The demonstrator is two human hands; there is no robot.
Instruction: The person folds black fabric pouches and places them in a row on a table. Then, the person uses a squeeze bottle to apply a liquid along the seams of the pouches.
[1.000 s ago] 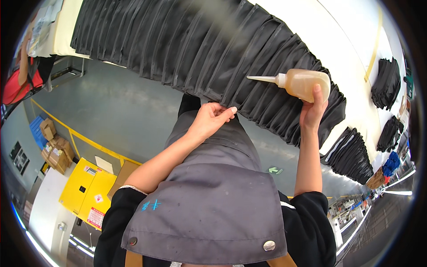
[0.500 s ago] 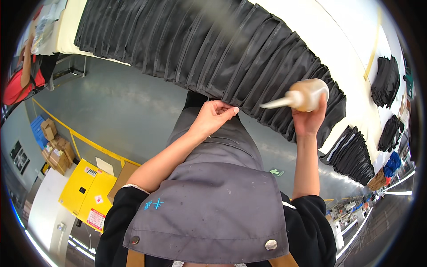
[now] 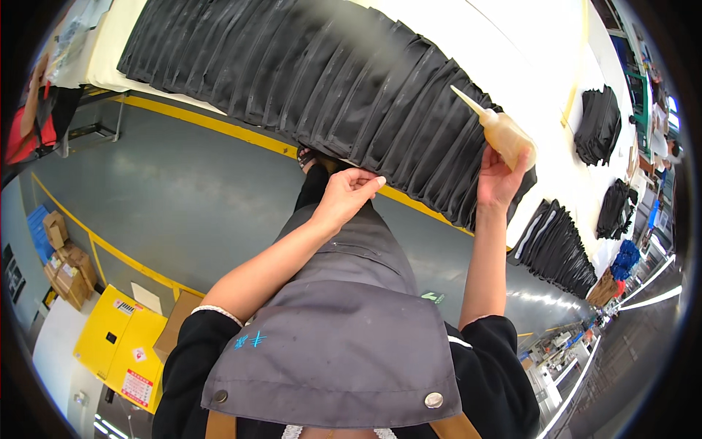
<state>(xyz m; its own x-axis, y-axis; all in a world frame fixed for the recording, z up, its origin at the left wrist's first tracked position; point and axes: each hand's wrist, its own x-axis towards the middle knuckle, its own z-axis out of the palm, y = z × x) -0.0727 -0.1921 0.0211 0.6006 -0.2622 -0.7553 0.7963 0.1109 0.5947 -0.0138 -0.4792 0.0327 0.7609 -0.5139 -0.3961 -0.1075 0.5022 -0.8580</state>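
Note:
A long row of overlapping black fabric pieces [image 3: 292, 88] lies fanned along the near edge of the table. My left hand [image 3: 346, 196] is at the front edge of the row, thumb and forefinger pinched together at the cloth; what lies between the fingertips is too small to make out. In my right hand [image 3: 499, 175] is a squeeze bottle [image 3: 510, 137], translucent with a yellowish content and a long pale nozzle. The bottle tilts so that its nozzle points up and to the left, above the right part of the row. My fingers wrap round its base.
The pale tabletop [image 3: 504, 44] carries more black fabric stacks [image 3: 598, 124] on the right, with another fanned pile [image 3: 556, 245] nearer. A yellow cabinet [image 3: 121, 344] and cardboard boxes [image 3: 69, 271] stand at left. Someone in red [image 3: 29, 135] is at the far left.
The bottle has swung from nozzle pointing left and slightly down to nozzle pointing up-left. My left hand keeps its pinch near the cloth edge. The whole view has shifted slightly.

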